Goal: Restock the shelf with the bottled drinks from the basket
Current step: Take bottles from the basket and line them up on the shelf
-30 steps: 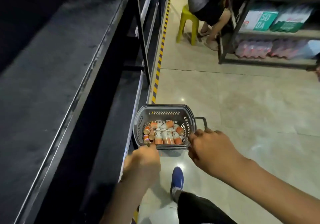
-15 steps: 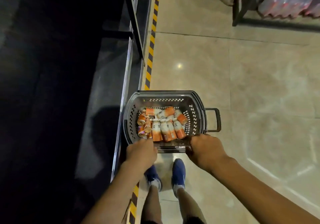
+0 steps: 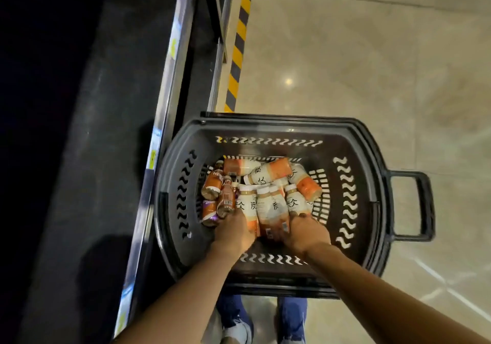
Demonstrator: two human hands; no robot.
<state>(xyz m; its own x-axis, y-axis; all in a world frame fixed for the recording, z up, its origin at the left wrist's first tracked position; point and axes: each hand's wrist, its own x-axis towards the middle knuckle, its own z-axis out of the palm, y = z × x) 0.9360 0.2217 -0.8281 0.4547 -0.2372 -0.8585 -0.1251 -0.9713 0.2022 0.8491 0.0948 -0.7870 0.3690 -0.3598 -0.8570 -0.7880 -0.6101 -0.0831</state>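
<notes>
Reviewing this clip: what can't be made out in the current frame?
Head view:
- Fingertips of the left hand and right hand: buried among the bottles, so any grip is unclear.
- Bottle count: lower ones hidden under the top layer in the basket.
- Depth of the shelf: lost in darkness.
- Labels on the small brown bottles: blurred.

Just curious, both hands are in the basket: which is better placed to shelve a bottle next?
Probably the left hand: it touches bottles on the side of the basket nearest the shelf. The right hand would have to cross over.
</notes>
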